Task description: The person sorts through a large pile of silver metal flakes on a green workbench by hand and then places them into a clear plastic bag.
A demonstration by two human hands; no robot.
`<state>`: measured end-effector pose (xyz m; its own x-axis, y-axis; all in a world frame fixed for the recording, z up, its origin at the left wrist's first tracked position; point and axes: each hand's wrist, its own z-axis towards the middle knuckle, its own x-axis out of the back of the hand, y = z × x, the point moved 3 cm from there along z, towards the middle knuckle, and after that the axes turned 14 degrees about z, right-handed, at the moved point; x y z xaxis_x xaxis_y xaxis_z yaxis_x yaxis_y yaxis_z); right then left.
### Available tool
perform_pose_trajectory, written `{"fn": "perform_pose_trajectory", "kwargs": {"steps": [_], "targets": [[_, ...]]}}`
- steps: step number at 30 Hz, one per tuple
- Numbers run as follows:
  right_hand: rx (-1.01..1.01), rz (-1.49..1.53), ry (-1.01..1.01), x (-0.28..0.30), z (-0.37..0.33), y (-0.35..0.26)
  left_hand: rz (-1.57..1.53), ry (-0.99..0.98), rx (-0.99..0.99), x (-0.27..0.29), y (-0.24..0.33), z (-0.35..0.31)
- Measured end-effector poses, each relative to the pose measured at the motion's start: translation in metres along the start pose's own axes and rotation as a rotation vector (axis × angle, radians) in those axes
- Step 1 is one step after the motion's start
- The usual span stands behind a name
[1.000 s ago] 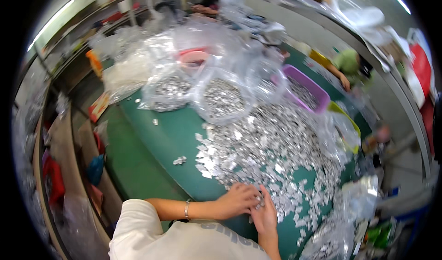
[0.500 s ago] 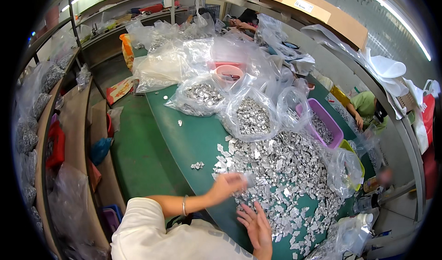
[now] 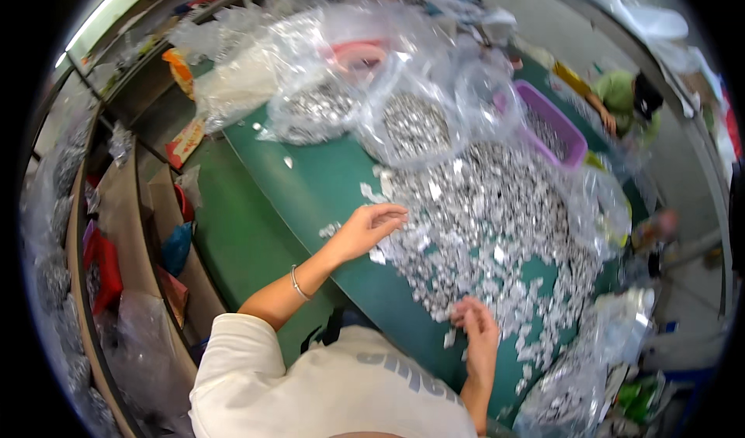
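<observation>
Silver pieces (image 3: 497, 228) lie heaped over the right half of the green table (image 3: 326, 182), a wide glittering pile that thins to loose scatter at its near and left edges. At far left, shelves (image 3: 116, 228) hold red and blue packets and clear bags. Next comes the left hand (image 3: 366, 228), wearing a bracelet (image 3: 297, 283) at the wrist; it lies palm down at the pile's left edge, fingers spread loosely and fingertips touching the pieces, with nothing visibly held. Behind it, clear bags (image 3: 411, 120) of the same pieces stand at the table's far side. The right hand (image 3: 477, 329) rests at the pile's near edge, fingers curled close together over a few pieces; whether it pinches one I cannot tell. Further right, a purple bin (image 3: 563, 128) sits beyond the pile, and another person in green (image 3: 621, 96) bends at the far right.
</observation>
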<state>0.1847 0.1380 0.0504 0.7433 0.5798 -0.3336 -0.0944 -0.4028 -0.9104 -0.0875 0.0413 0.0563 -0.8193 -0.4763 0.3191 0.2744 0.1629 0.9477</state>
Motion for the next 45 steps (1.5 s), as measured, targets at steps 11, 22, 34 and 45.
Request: {"fn": "perform_pose_trajectory", "kwargs": {"steps": [11, 22, 34, 45], "targets": [[0.513, -1.241, -0.143, -0.014, 0.005, 0.035, 0.968, 0.156, -0.262, -0.074, -0.018, -0.006], [0.477, -1.414, 0.307, 0.046, 0.009, 0.004, 0.444, 0.235, -0.142, -0.052, -0.030, -0.024], [0.650, -1.256, 0.072, -0.020, 0.100, 0.022, 0.883, 0.251, -0.326, -0.083, -0.021, 0.000], [0.595, -0.799, 0.279, 0.021, 0.072, 0.009, -0.343, 0.190, 0.152, -0.051, -0.031, -0.006]]}}
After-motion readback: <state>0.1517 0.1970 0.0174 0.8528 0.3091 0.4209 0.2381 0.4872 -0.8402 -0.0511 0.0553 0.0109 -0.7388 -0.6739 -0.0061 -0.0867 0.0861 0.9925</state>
